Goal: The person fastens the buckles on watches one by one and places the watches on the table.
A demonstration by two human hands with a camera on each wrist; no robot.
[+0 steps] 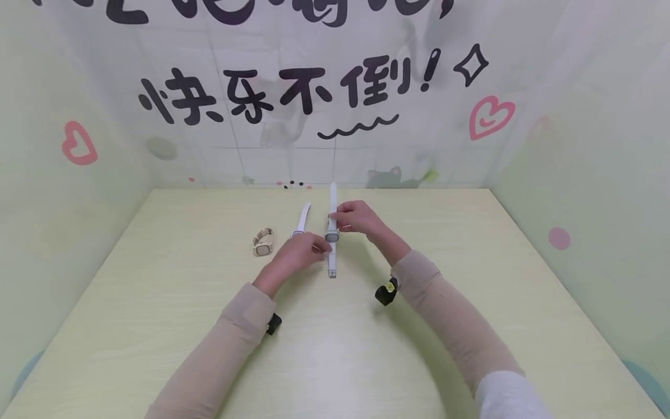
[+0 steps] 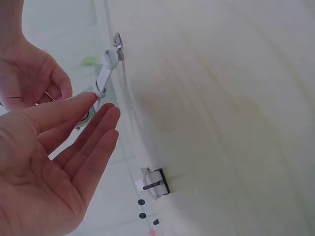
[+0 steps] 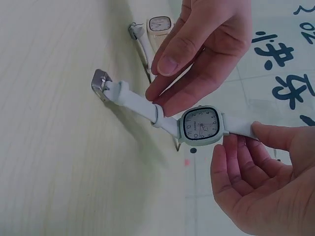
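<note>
A white-strapped watch (image 1: 332,237) with a pale green square case is stretched out lengthwise. My right hand (image 1: 361,218) pinches its strap beside the case, thumb against fingers in the right wrist view. My left hand (image 1: 298,253) has its fingers loosely extended, fingertips touching the buckle-side strap near a strap loop (image 3: 157,115). The metal buckle (image 3: 101,84) is at that strap's free end. In the left wrist view, the thumb of my left hand (image 2: 54,157) meets the loop, and the case is mostly hidden behind the fingers.
Left of the held watch, another white-strapped watch (image 1: 304,218) lies partly behind my left hand. A beige watch (image 1: 263,249) with its band looped lies farther left on the pale table (image 1: 136,302). A printed curtain (image 1: 293,157) stands behind the table's far edge.
</note>
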